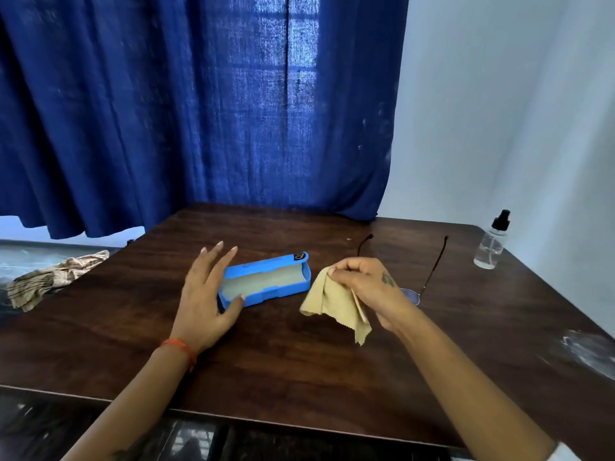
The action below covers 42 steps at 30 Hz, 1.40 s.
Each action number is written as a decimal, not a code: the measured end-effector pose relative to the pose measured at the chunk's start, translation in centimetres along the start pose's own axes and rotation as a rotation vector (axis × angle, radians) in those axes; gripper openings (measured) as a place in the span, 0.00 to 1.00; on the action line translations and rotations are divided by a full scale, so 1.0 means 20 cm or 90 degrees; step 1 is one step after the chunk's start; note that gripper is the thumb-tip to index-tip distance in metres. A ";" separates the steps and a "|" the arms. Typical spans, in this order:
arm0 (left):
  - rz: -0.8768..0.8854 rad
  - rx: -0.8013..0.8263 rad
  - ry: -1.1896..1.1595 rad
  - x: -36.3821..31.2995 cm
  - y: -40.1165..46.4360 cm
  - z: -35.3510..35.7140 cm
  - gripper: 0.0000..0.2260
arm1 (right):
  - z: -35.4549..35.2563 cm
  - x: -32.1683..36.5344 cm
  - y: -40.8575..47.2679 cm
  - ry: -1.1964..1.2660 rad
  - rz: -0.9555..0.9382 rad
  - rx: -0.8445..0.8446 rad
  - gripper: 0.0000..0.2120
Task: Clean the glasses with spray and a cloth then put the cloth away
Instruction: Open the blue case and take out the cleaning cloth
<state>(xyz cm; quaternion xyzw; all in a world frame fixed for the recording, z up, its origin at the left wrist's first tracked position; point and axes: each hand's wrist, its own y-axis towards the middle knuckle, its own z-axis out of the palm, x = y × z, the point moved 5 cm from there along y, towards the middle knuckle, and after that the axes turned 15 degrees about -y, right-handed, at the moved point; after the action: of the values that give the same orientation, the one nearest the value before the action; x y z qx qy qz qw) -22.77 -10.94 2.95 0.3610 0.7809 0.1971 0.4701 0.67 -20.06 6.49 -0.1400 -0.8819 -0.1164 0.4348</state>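
A blue glasses case (pixel 266 281) lies open on the dark wooden table (pixel 299 367), its pale lining showing. My left hand (pixel 206 297) hovers at the case's left end with fingers spread, thumb by the front corner. My right hand (pixel 366 287) pinches a beige cleaning cloth (pixel 336 304) that hangs just right of the case. The glasses (pixel 429 271) lie on the table behind my right hand, temples pointing away; the hand hides most of the lenses. A clear spray bottle (pixel 492 242) with a black top stands at the far right.
A crumpled striped rag (pixel 53 277) lies off the table's left edge. A blue curtain (pixel 199 111) hangs behind the table and a white wall is on the right. Dark shelving shows below the table's front edge.
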 end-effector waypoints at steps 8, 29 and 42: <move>0.008 0.077 -0.207 -0.42 -0.05 0.25 0.20 | 0.02 0.00 -0.08 -0.116 -0.062 0.051 0.09; -0.526 0.445 -0.645 -0.39 -0.16 0.41 0.12 | -0.21 -0.11 -0.08 0.105 0.014 0.139 0.06; -0.144 0.179 -0.153 -0.33 0.00 0.40 0.24 | 0.03 -0.03 -0.02 -0.361 -0.315 0.025 0.06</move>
<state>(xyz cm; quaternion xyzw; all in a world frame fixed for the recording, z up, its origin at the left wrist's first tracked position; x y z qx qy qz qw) -13.79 -16.25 3.01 0.3540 0.7744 -0.0126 0.5242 0.47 -20.38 5.59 0.0587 -0.9765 -0.1577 0.1343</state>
